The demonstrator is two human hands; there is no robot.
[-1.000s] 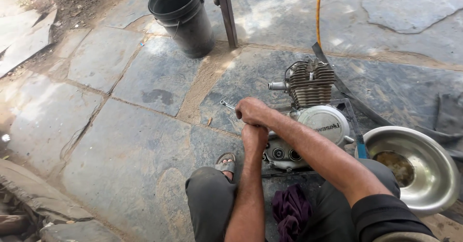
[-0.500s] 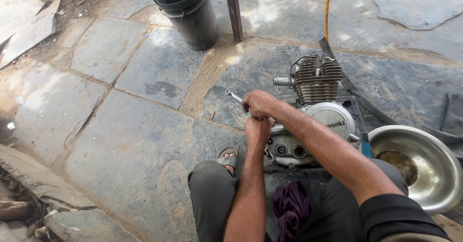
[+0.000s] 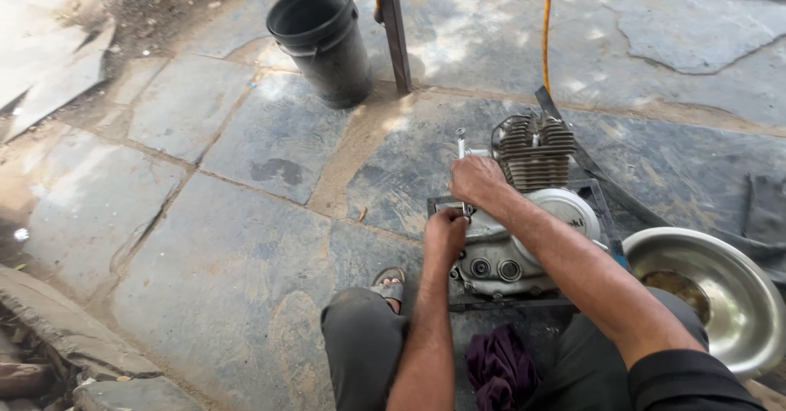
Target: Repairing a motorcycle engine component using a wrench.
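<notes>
Right hand (image 3: pixel 475 183) covers most of the metal tool (image 3: pixel 461 145), only its top end shows, type unclear. Left hand (image 3: pixel 444 235) hides whatever its grip is closed on at the engine (image 3: pixel 524 214) case, can't tell the part. Engine's near left side blocked by both forearms. Steel bowl (image 3: pixel 720 296) cut by right edge, contents too murky to identify. Purple cloth (image 3: pixel 499 370) cut by bottom edge. Yellow cord (image 3: pixel 545 26) and post (image 3: pixel 391 26) run off the top

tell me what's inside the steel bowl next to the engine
The steel bowl holds a brownish patch at its bottom, liquid or residue, hard to tell. Its near part is covered by the person's right arm and knee.
</notes>
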